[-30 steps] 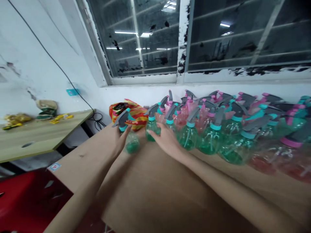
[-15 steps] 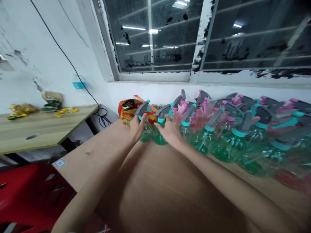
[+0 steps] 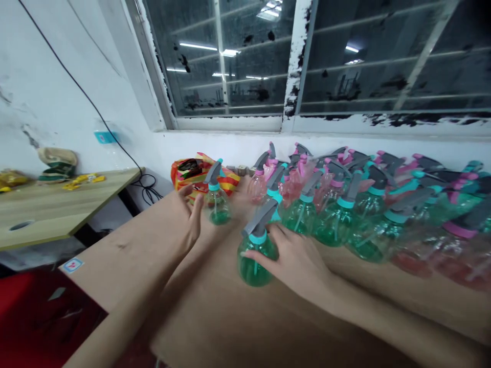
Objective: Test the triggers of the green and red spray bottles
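Over the table [image 3: 203, 301], the right hand [image 3: 299, 258] clamps a bottle [image 3: 253, 271] at centre, likely for control. The left hand [image 3: 187, 220], centre-left, has fingers apart.

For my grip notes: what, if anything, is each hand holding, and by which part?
Right hand: green spray bottle, by its round body. Left hand: nothing.

We can read no text, brand or number here. We see 1 blue-bordered sticker [image 3: 72, 264] with a reddish mark at the table [image 3: 134, 237] corner, and 1 blue label [image 3: 105, 137] on a clear bottle [image 3: 110, 150], both too small to decipher.
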A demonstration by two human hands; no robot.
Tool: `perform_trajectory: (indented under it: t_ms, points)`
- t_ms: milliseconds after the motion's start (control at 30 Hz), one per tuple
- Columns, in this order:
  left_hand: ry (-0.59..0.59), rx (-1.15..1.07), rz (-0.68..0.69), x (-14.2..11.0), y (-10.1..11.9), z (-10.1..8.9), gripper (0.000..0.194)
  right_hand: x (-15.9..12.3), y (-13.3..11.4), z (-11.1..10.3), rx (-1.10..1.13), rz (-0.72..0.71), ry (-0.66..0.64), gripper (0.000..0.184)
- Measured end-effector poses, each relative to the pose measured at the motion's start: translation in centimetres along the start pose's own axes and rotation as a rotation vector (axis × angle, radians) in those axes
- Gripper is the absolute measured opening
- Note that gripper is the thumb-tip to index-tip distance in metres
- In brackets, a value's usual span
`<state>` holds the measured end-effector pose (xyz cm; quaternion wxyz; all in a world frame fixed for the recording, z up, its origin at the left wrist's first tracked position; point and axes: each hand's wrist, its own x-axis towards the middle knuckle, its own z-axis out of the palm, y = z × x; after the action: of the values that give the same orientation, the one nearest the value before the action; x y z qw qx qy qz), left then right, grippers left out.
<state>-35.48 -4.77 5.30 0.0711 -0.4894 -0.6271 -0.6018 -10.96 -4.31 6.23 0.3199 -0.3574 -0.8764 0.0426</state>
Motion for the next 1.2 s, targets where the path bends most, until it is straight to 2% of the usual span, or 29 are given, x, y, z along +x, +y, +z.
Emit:
perform_trajectory:
  t_ms: [67,133,200,267,300,333,433,533,600,700,767,900,1000,1200]
  points:
    - [-0.034,0.014,-0.001,-2.6,1.8,-1.5,0.039,-1.4,0.8,-1.0,0.017,-0.017,0.021,0.049]
    - [-0.179,0.007,-0.004,-5.5,4.0,-2.2,0.032,-2.7,1.6,-1.9,0.038,-0.029,0.039,0.049]
    - [-0.46,-0.083,0.038,-7.8,6.5,-1.9,0.04,-3.9,2.2,-2.6,0.047,-0.028,0.051,0.05]
    - [-0.75,-0.206,0.05,-9.3,9.1,-0.7,0.064,-5.1,2.5,-3.2,0.04,-0.036,0.068,0.05]
    - [-0.847,-0.245,0.05,-9.7,10.3,0.1,0.074,-5.7,2.6,-3.5,0.036,-0.047,0.078,0.05]
    - [-0.895,-0.277,0.047,-9.8,11.5,0.9,0.079,-6.3,2.7,-3.8,0.034,-0.063,0.087,0.05]
    - [-0.967,-0.386,0.039,-9.9,14.6,3.4,0.072,-7.9,3.0,-4.4,0.015,-0.105,0.129,0.053]
    - [-0.955,-0.415,0.031,-10.5,16.3,5.5,0.032,-9.3,4.2,-5.0,-0.004,-0.121,0.143,0.059]
    - [-0.91,-0.392,0.036,-11.1,16.8,6.5,0.016,-10.5,5.9,-5.2,0.043,-0.127,0.044,0.062]
    - [-0.901,-0.376,0.019,-11.5,17.4,7.6,0.027,-12.8,9.8,-5.5,0.087,-0.099,-0.169,0.061]
    - [-0.923,-0.377,-0.009,-11.2,18.0,8.3,0.037,-14.3,12.8,-5.6,0.05,-0.022,-0.239,0.062]
    - [-1.07,-0.431,0.024,-10.4,19.3,9.3,0.037,-15.9,17.7,-6.3,0.019,0.115,-0.265,0.049]
    - [-1.085,-0.408,0.005,-10.3,19.5,10.1,0.027,-15.9,19.2,-6.7,0.016,0.133,-0.222,0.043]
    - [-1.092,-0.335,0.081,-10.6,19.3,10.9,0.013,-15.7,19.3,-6.5,-0.002,0.116,-0.172,0.043]
